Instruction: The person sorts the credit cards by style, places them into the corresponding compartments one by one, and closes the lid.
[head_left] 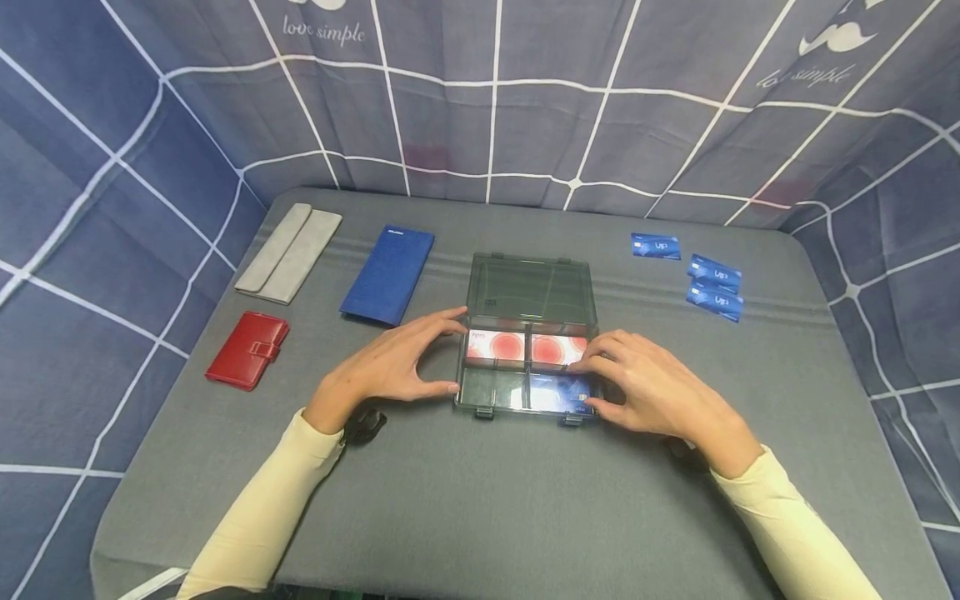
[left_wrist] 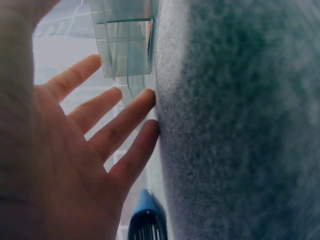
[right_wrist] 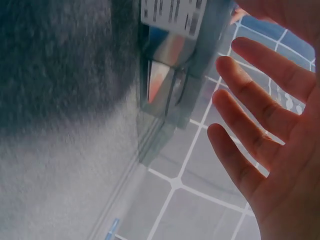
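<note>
A dark translucent green compartment box (head_left: 491, 389) lies with its lid (head_left: 531, 287) tilted back. Two white-and-red cards (head_left: 497, 345) fill the rear compartments. A blue card (head_left: 555, 393) lies in the front right one. My left hand (head_left: 397, 358) is spread at the box's left side, thumb tip by the front corner; in the left wrist view its fingers are apart and loosely straight. The right hand (head_left: 645, 383) is at the right side, fingertips over the rim and thumb near the blue card. A barcode label (right_wrist: 175, 15) shows on the box in the right wrist view.
Three blue VIP cards (head_left: 656, 246) lie at the back right, two of them overlapping. To the left are a blue folder (head_left: 388, 275), a light grey envelope wallet (head_left: 288, 252) and a red strapped wallet (head_left: 248, 350). Checked curtains (head_left: 555, 125) surround the grey table (head_left: 480, 500).
</note>
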